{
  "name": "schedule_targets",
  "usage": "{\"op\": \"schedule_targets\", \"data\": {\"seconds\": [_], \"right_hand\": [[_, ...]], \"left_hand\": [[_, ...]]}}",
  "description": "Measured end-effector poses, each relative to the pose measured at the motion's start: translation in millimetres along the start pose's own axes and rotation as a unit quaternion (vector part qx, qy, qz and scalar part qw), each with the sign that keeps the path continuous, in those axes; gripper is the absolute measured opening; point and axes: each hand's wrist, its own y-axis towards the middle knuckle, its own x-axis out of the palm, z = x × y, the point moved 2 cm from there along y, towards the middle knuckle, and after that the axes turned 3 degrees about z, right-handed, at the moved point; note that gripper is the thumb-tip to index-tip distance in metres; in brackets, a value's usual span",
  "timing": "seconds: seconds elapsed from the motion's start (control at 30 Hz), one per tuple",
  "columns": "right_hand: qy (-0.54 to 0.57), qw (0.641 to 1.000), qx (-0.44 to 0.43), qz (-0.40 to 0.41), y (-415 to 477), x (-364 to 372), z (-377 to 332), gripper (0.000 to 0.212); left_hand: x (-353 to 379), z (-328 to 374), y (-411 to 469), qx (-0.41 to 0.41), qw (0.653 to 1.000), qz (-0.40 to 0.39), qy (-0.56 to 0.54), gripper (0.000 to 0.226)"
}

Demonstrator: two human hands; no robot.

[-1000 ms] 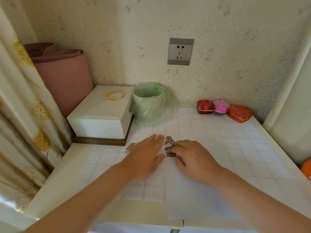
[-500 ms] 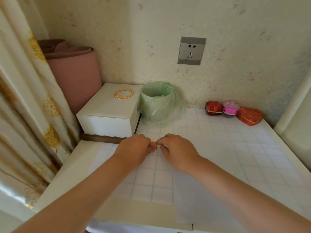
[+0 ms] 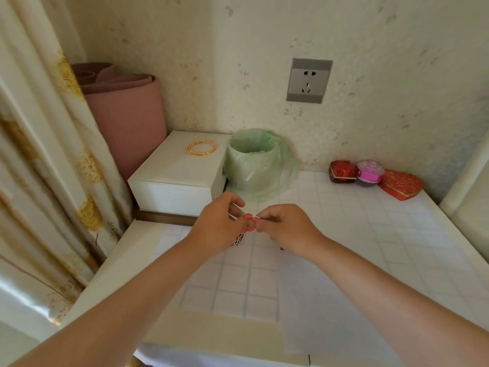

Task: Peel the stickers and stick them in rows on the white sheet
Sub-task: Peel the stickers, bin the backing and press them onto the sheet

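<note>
A small red flower-shaped sticker [image 3: 249, 222] is held above the table between both hands. My left hand [image 3: 219, 226] pinches its left side with curled fingers, and my right hand [image 3: 285, 227] pinches its right edge. The white sheet [image 3: 317, 295] lies flat on the checked table cover below and to the right of my right forearm. Another sticker [image 3: 237, 240] lies on the table, mostly hidden under my left hand. A dark sticker corner [image 3: 282, 248] peeks out at the sheet's top edge under my right wrist.
A bin lined with a green bag [image 3: 255, 165] stands just behind the hands. A white box [image 3: 180, 178] with gold bangles [image 3: 201, 148] is at the back left, next to a pink rolled mat [image 3: 124, 112]. Three small gift boxes [image 3: 370, 174] sit at the back right. A curtain [image 3: 39, 154] hangs at left.
Both hands left the sheet, where they pressed a sticker, moved back toward the bin and rose together. They now hold the red sticker between them, lifted off the table.
</note>
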Motion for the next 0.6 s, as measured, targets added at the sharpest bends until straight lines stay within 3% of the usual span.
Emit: {"op": "schedule_targets", "data": {"seconds": [0.13, 0.3, 0.6], "right_hand": [[0.088, 0.995, 0.033, 0.028, -3, -15, -7, 0.008], [0.154, 0.985, 0.058, 0.058, -4, -33, -9, 0.005], [0.102, 0.989, 0.045, 0.094, -11, -59, -7, 0.003]], "left_hand": [[-2, 12, 1, -0.027, 0.995, -0.027, -0.095, 0.015], [3, 31, 9, -0.021, 0.992, -0.041, -0.12, 0.006], [28, 45, 20, 0.007, 0.992, -0.049, -0.119, 0.009]]}}
